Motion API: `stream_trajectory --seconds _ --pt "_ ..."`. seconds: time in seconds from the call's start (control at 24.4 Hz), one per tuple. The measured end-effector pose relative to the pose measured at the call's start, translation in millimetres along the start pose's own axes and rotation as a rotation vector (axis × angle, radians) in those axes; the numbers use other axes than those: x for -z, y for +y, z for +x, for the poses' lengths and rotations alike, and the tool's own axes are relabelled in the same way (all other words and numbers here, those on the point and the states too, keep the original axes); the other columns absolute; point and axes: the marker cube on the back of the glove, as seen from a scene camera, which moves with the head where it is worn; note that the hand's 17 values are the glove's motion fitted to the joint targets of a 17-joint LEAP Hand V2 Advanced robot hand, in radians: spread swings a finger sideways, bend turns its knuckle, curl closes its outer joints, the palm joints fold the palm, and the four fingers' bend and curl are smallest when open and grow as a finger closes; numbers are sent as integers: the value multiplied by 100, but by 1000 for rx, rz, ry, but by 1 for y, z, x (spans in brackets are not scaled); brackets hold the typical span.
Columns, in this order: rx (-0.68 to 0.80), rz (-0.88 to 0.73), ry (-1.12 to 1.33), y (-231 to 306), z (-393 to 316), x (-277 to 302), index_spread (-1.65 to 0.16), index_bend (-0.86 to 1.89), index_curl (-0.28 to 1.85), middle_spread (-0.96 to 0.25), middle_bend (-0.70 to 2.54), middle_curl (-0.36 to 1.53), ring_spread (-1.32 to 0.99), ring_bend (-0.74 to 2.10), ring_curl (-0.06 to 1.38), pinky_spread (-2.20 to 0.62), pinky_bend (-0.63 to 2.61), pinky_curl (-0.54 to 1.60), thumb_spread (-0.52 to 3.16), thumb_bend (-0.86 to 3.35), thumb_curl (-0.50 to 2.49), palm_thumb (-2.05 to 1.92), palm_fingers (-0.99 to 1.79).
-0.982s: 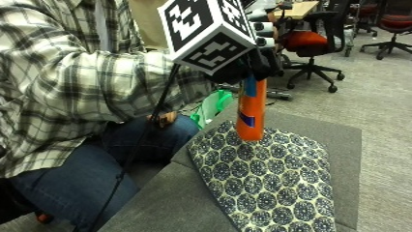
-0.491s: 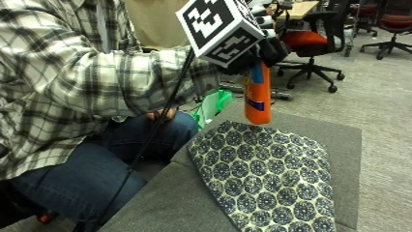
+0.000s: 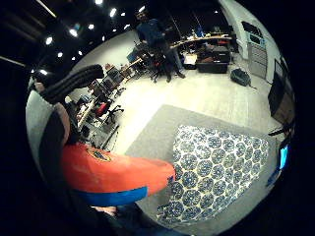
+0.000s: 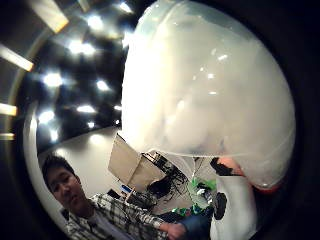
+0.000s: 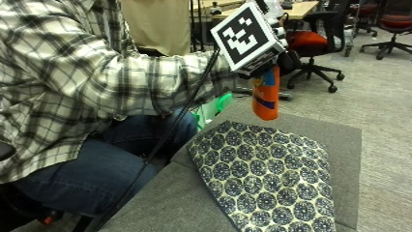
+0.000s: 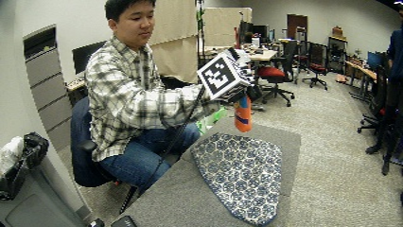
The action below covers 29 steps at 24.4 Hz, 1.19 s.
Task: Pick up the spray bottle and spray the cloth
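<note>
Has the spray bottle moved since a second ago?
Yes. The orange spray bottle has risen in the right hand: its base was near the patterned cloth, now clearly above it.

White translucent bottle top point(image 4: 210, 85) close to palm, plaid-shirted person point(image 4: 115, 220) below, ceiling lights point(image 4: 52, 79)

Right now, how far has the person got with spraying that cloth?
Picking up looks done: the gloved right hand holds the orange spray bottle in the air, clear of the grey table. In hand: it hangs above the far end of the patterned cloth. Left: the spraying; no mist or wet patch shows.
</note>
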Motion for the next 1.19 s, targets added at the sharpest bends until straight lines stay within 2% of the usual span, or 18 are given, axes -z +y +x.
stream_trajectory --seconds 0.08,0.45,1.02,1.19 --pt "-22 -39 39 30 -3 -28 -24 23 68 -11 58 55 -17 57 50 -16 50 44 34 -3 83 104 128" --pt "-63 -105 -3 42 22 -74 -24 22 68 -10 57 55 -16 57 50 -16 50 44 35 -3 82 103 128" --pt "-92 -134 10 52 58 -108 -23 21 69 -9 57 55 -16 54 49 -15 50 44 37 -3 82 103 126" --pt "-93 -138 63 40 79 -113 -23 20 69 -9 57 55 -16 54 49 -15 50 44 37 -3 82 103 126"
